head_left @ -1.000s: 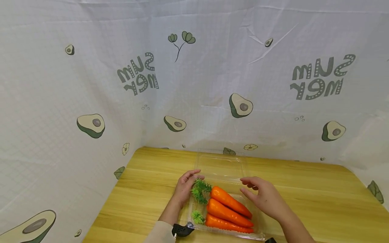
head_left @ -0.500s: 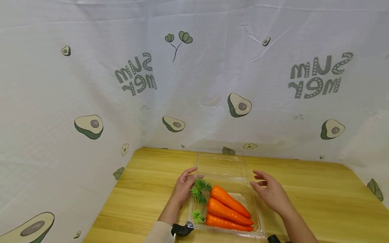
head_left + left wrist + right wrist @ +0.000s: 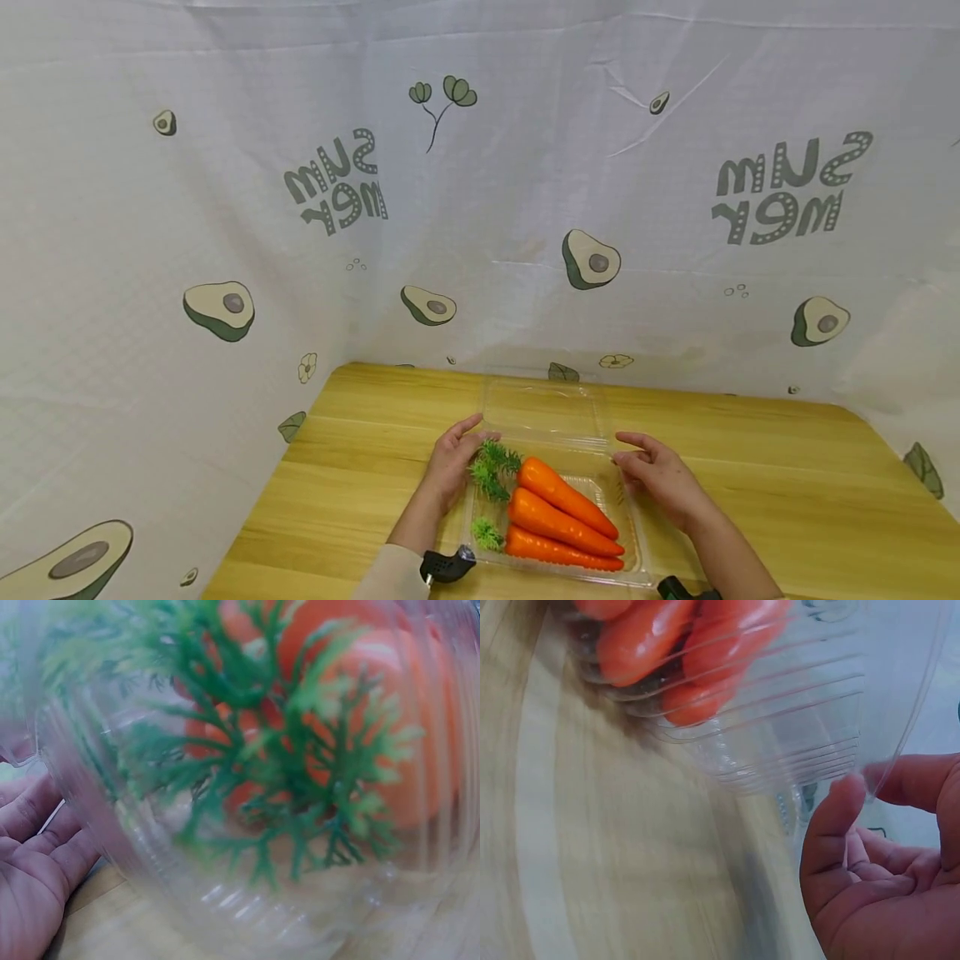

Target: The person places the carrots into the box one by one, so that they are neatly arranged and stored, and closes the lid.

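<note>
A clear plastic clamshell box [image 3: 570,572] lies on the table with its lid [image 3: 543,410] folded back. Inside are three orange carrots [image 3: 558,525], their green leafy tops [image 3: 491,467] towards the left. My left hand [image 3: 448,462] holds the box near its back left corner; the left wrist view has the leaves [image 3: 277,765] close up and part of this hand [image 3: 37,862] beside the clear wall. At the back right corner, my right hand [image 3: 663,479] pinches the rim between thumb and index finger. The right wrist view shows this pinch, the other fingers [image 3: 885,855] curled loosely below.
The wooden table [image 3: 772,475] extends on both sides of the box. A white cloth printed with avocados [image 3: 480,208] hangs behind and to the left. Black wrist devices [image 3: 447,565] sit at both wrists near the box's front corners.
My right hand moves outward to the right, away from above the box, then comes back in and pinches the rim at the right. My left hand stays nearly where it was.
</note>
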### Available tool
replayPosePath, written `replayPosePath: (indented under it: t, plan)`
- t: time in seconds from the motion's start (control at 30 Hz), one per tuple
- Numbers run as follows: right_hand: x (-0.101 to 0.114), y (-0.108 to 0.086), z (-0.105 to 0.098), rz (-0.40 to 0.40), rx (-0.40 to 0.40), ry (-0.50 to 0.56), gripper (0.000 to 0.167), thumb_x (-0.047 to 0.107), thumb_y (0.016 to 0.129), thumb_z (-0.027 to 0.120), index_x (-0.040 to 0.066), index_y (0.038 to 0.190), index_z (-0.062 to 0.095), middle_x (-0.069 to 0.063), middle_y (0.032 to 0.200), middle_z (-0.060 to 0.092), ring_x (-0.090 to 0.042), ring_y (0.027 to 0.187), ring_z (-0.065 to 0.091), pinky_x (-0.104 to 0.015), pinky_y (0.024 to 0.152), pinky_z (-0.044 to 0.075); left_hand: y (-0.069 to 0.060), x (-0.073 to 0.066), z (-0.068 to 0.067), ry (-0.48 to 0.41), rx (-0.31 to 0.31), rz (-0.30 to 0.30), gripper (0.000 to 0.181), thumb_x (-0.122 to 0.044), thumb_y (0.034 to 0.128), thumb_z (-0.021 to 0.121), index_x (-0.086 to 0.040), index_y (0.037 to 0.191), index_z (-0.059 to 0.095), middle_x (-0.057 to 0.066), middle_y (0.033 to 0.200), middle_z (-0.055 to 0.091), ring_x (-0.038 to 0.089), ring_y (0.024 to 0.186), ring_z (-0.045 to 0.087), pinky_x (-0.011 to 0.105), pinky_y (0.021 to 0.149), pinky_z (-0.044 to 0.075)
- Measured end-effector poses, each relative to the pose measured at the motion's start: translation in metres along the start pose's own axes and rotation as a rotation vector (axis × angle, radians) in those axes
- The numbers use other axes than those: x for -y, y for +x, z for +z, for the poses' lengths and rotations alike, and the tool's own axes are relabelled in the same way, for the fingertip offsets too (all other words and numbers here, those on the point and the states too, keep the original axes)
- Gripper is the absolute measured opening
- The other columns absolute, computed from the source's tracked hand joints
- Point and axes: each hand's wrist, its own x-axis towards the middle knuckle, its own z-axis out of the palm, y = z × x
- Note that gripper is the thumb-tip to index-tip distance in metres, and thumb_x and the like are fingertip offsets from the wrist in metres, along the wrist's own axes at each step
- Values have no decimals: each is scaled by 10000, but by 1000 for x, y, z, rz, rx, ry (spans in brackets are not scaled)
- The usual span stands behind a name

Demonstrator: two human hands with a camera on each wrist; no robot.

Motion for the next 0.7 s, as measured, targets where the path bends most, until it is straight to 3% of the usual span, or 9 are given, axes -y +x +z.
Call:
replayPosePath:
  t: [0.13,0.37,0.5,0.7]
  plan:
    - [-3,2,-1,-9,64,84,618,177,1059,538,-81,1542,251,31,1000,636,-74,722,541,-220,672,520,-1,-2,0,11,-22,-8,600,-231,1017,615,-12,1537,409,73,1189,760,61,950,601,178,754,508]
    - [-11,3,-5,-45,143,216,394,194,1070,529,116,1444,432,74,977,626,-43,721,532,-191,648,501,0,-3,0,17,-25,-28,578,-213,1025,599,-3,1530,412,71,1196,757,76,982,604,202,781,521]
    - [-12,2,-6,-49,144,227,420,200,1068,536,96,1455,409,86,920,614,-38,705,533,-187,634,499,2,-4,-1,1,-14,-26,566,-167,1020,594,29,1519,410,128,1218,744,65,975,670,202,794,571]
    - [-10,0,-7,-30,155,244,409,210,1069,539,126,1449,413,95,849,576,-42,698,529,-183,635,495,2,-9,-3,55,-13,-19,529,-125,1007,593,58,1478,437,154,1187,750,37,862,665,182,729,550]
